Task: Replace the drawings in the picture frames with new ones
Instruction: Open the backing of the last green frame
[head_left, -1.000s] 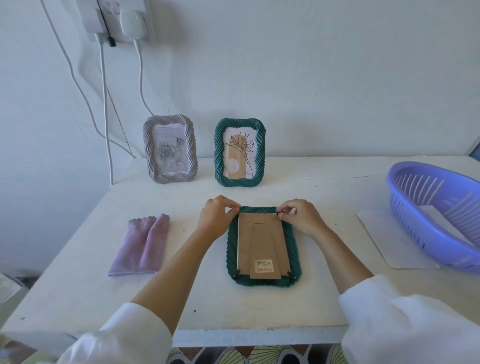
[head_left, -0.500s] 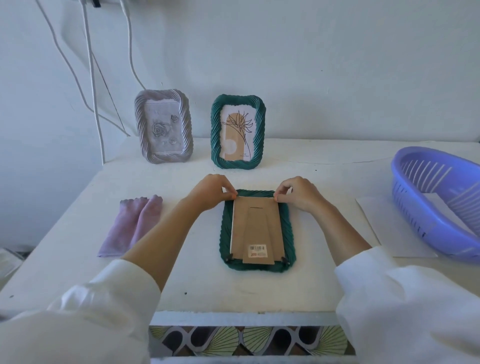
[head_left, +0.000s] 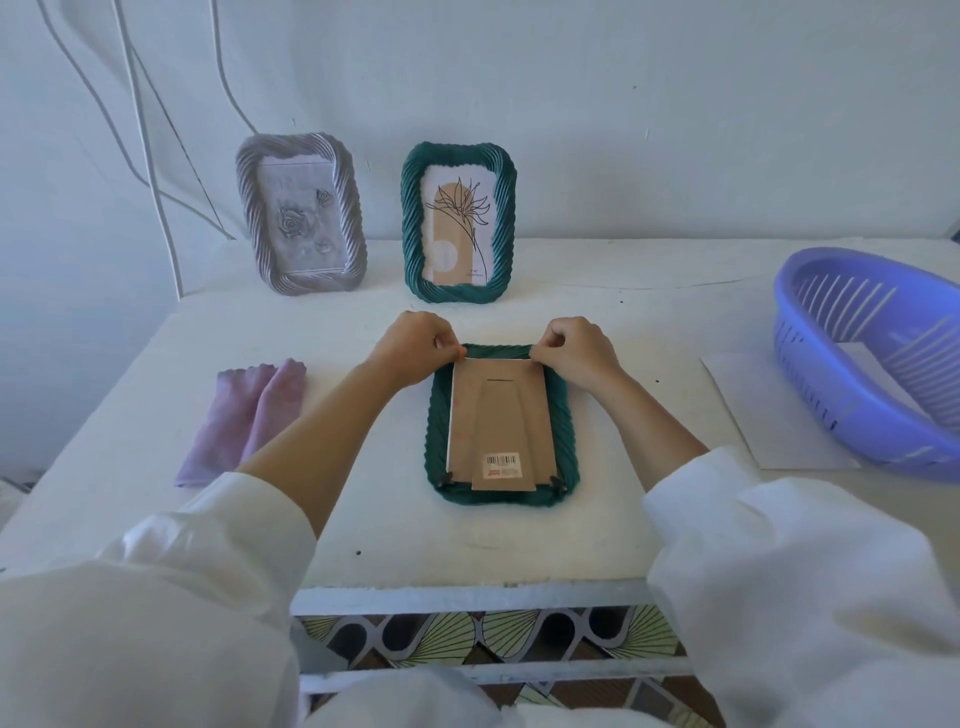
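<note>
You have the green picture frame (head_left: 501, 488) lying face down near the table's (head_left: 623, 530) front edge so its cardboard backing (head_left: 498, 415) is reachable, your left hand (head_left: 410, 348) and right hand (head_left: 579, 353) each pinching its far corners, apparently to free it.

The person wears a loose white garment with long sleeves, the fabric smooth and faintly creased. The left sleeve (head_left: 171, 587) and right sleeve (head_left: 779, 561) are both pushed up, leaving the forearms bare. The left hand (head_left: 413, 345) and right hand (head_left: 576, 348) are bare, without gloves.
</note>
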